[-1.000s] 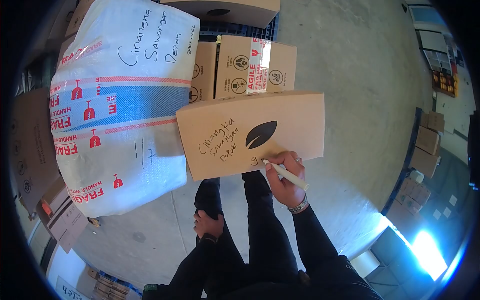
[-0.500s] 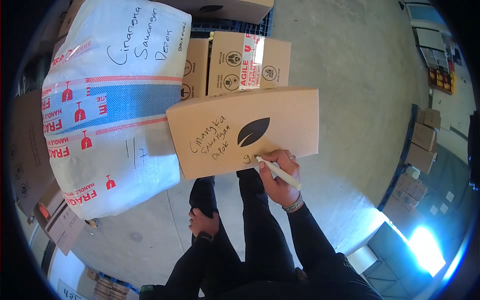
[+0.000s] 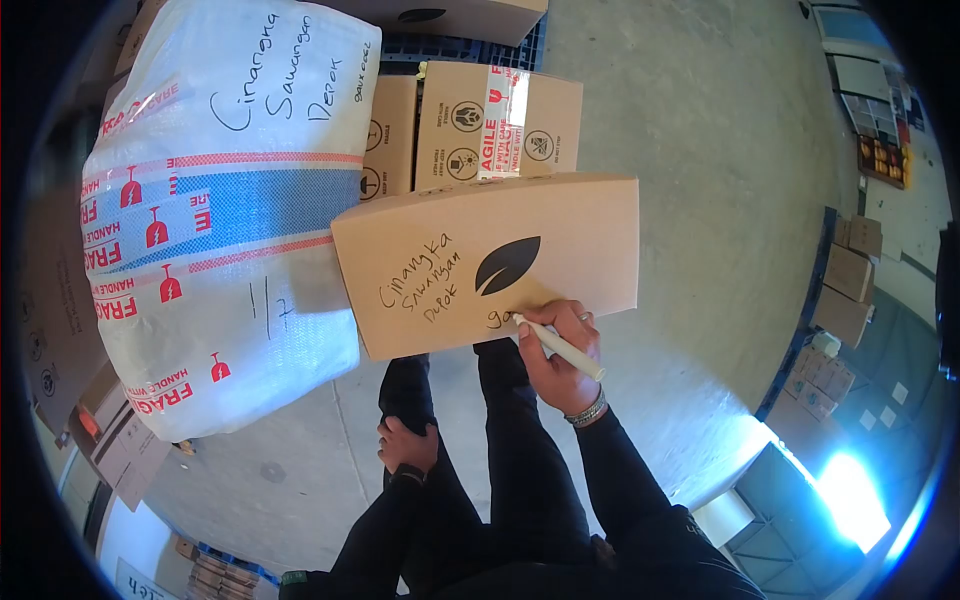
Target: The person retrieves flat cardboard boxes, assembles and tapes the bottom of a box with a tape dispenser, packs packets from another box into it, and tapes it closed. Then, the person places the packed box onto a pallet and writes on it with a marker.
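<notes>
My right hand (image 3: 562, 358) is closed around a white marker (image 3: 568, 350), its tip touching the top face of a brown cardboard box (image 3: 590, 250). That face bears a black leaf print, three handwritten lines and, by the marker tip, the letters "ga". My left hand (image 3: 408, 445) rests on my left leg near the knee, its fingers bent over the dark trousers; nothing shows in it. Left of the box stands a large white wrapped package (image 3: 240, 340) with a blue band, red FRAGILE tape and black handwriting.
Behind the box are another carton (image 3: 555, 110) with FRAGILE tape and a blue pallet (image 3: 455, 55). More cartons (image 3: 845, 275) are stacked at the right. Cardboard (image 3: 130, 450) stands at the lower left. Grey concrete floor (image 3: 690, 150) extends to the right.
The view has shifted slightly, so the box and package appear further left. A letter "a" has been added after the "g" at the marker tip. My left hand stays on the leg.
</notes>
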`<state>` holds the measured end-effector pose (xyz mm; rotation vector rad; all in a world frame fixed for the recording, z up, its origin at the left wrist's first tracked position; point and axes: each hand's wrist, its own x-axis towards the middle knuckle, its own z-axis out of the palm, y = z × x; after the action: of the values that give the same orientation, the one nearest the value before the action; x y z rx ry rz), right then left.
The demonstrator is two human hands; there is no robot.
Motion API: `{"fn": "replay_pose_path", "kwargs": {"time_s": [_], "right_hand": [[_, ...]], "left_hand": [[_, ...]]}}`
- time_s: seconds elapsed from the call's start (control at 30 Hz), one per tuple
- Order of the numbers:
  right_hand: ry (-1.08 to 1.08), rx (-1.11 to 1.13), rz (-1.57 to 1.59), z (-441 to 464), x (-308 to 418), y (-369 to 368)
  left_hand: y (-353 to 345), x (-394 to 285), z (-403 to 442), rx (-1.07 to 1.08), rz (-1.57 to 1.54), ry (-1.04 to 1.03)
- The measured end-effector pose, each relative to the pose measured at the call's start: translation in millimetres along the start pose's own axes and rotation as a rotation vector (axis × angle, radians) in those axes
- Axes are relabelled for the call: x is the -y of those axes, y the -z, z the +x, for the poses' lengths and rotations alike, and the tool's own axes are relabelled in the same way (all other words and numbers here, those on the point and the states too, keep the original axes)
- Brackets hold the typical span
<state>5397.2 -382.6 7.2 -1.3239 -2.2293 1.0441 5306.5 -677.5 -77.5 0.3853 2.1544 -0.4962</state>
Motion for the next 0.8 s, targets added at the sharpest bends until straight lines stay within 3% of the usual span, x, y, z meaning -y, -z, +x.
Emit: {"fn": "replay_pose_path", "kwargs": {"time_s": [0.53,0.63,0.73,0.8], "right_hand": [[-0.155,-0.092,0.156,4,-5,8],[-0.054,-0.040,0.050,5,-10,13],[-0.165,-0.131,0.181,5,-10,11],[-0.124,-0.085,0.149,5,-9,12]], "left_hand": [[4,-2,0,0.002,-0.008,-0.002],[2,-1,0,0.001,-0.006,-0.005],[3,-2,1,-0.001,-0.006,-0.004],[3,-1,-1,0.007,0.000,-0.008]]}}
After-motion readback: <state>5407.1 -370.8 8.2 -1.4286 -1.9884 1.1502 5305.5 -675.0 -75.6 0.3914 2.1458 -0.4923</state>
